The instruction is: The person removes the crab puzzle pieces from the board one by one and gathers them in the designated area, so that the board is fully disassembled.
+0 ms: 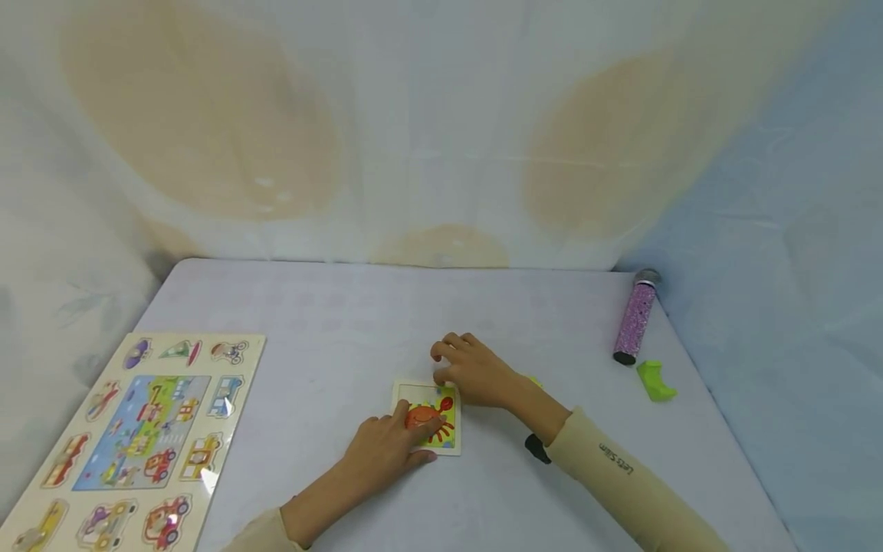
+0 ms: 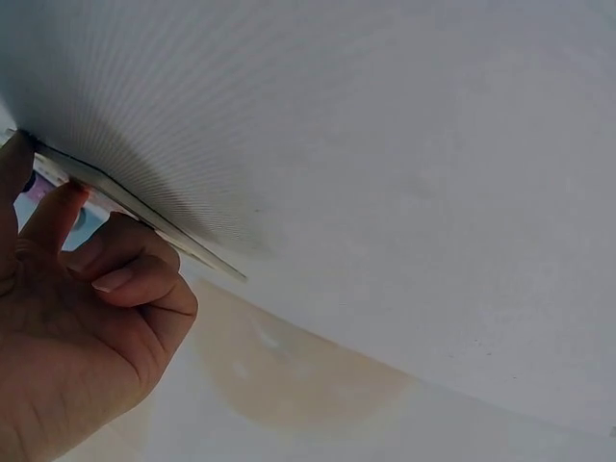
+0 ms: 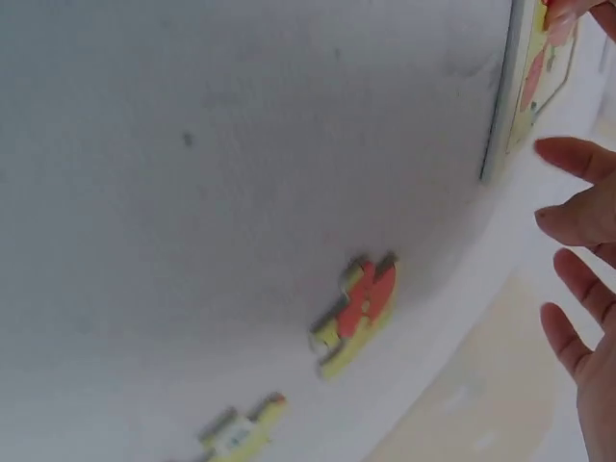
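Observation:
A small square puzzle (image 1: 426, 391) with a red crab picture lies on the table, its upper left part pale and bare. My left hand (image 1: 386, 452) rests on it, the index fingertip on the crab and the thumb by the near edge. In the left wrist view the left hand (image 2: 96, 318) is at the edge of the thin board. My right hand (image 1: 476, 372) hovers by the puzzle's upper right corner, fingers loosely bent and holding nothing. A red and yellow puzzle piece (image 3: 358, 313) and a yellow-white piece (image 3: 241, 433) lie near the right hand (image 3: 592, 269).
A large vehicle peg puzzle board (image 1: 234, 345) lies at the left. To the right are a purple glitter microphone (image 1: 635, 318) and a bright green curved piece (image 1: 655, 381). A black object (image 1: 537, 448) is partly hidden by the right forearm. Cloth walls surround the table (image 1: 331, 322).

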`<state>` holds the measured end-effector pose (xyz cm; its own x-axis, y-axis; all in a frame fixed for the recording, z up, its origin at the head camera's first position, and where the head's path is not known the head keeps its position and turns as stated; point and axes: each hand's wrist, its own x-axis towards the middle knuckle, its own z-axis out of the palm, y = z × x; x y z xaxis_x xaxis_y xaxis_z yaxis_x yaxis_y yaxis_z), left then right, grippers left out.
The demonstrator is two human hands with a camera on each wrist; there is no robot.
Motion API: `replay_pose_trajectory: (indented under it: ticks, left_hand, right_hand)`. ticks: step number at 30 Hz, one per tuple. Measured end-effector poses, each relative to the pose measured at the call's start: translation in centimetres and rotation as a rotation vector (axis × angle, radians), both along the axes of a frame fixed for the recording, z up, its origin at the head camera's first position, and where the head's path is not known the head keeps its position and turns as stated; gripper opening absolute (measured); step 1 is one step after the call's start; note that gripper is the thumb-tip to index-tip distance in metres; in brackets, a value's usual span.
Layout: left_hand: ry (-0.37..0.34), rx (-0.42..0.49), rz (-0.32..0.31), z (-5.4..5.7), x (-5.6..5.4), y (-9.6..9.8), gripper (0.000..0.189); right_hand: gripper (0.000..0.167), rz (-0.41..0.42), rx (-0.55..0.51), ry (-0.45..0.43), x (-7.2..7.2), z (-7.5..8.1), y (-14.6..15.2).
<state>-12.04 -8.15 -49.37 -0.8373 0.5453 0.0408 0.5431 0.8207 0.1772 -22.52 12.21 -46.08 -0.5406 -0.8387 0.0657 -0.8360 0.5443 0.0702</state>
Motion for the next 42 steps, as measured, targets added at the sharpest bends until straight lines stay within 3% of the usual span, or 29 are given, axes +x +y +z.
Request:
replay_pose_trajectory:
  ticks: [4,10,21,32,42]
  left_hand:
    - [-0.004,-0.001,0.001,0.0,0.1,0.0,0.047]
    - [0.014,0.023,-0.012,-0.1,0.1,-0.1,0.047]
    - [0.032,0.021,-0.017,0.0,0.0,0.0,0.046]
    - [0.022,0.009,-0.003,-0.4,-0.1,0.0,0.048]
    - [0.016,0.014,-0.002,-0.4,0.0,0.0,0.047]
  right_hand:
    - [0.021,-0.053,-0.069,-0.127,-0.1,-0.2,0.4]
    - [0.009,-0.078,-0.170,-0.282,0.2,-0.3,0.5]
    - [0.012,-0.087,-0.222,-0.397,1.2,-0.9,0.4]
    - [0.015,-0.121,-0.285,-0.426,1.8,-1.3,0.4]
    - [0.033,-0.193,-0.349,-0.343,2.2,-1.9,1.0]
